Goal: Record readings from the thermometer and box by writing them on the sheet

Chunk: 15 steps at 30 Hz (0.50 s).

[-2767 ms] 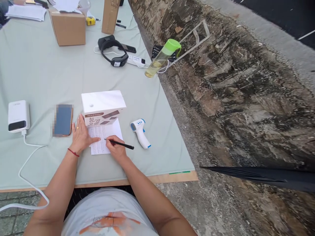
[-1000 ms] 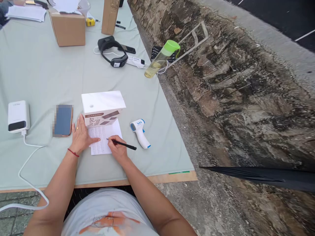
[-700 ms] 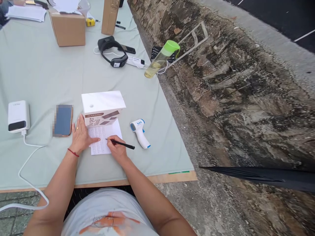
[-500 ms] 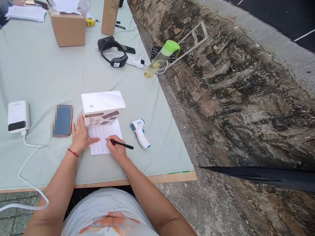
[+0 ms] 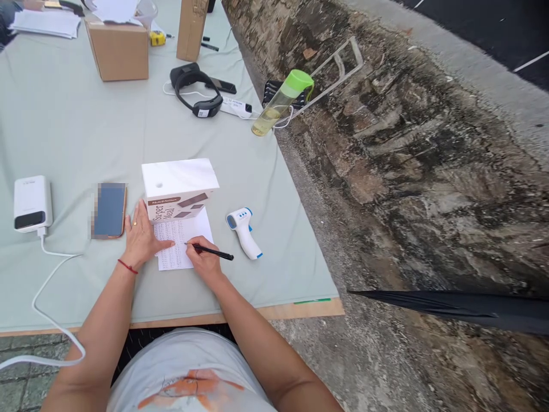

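Pen [image 5: 217,252] in right hand [image 5: 204,261], slightly farther right than at first

White box [image 5: 180,174]: obstacle beyond paper [image 5: 180,233]

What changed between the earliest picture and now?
Very little: the right hand and the slim black pen it grips have shifted slightly right over the white, marked paper sheet. Nothing was taken up or let go. The left hand, thumb on the sheet, the white printed cardboard box and the white-and-blue pistol-shaped thermometer stayed put.
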Tool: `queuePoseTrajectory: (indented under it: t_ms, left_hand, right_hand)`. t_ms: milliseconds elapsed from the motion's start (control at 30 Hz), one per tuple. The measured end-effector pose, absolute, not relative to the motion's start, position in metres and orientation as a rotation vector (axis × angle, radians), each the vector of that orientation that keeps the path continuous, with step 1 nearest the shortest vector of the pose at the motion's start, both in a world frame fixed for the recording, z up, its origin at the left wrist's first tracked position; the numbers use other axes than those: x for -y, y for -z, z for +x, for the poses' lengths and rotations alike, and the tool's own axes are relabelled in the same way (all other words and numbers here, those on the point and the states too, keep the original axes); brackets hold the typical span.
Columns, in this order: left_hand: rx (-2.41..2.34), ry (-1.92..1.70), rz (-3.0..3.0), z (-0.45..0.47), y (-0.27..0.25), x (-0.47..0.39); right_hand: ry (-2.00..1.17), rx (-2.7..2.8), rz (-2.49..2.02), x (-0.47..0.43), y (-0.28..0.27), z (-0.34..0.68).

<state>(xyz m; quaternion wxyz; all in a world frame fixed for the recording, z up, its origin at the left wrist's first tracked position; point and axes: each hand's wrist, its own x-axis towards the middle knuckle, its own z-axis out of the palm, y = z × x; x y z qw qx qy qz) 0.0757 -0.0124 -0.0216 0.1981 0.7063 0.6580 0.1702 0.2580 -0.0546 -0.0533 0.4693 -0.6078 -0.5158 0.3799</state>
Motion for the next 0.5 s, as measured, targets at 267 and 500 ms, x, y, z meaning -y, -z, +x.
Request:
queuePoseTrajectory:
  t_ms: [267, 500]
  left_hand:
    - [-1.844, -0.479, 1.969, 0.0761, 0.0206, 0.0128]
    - [-1.849, -0.469, 1.96, 0.0765, 0.0198, 0.0125]
  right_hand:
    - [-0.92, 1.239, -1.495, 0.0541, 0.0531, 0.2577]
    - [-0.907, 1.278, -1.485, 0.0538, 0.0551, 0.2583]
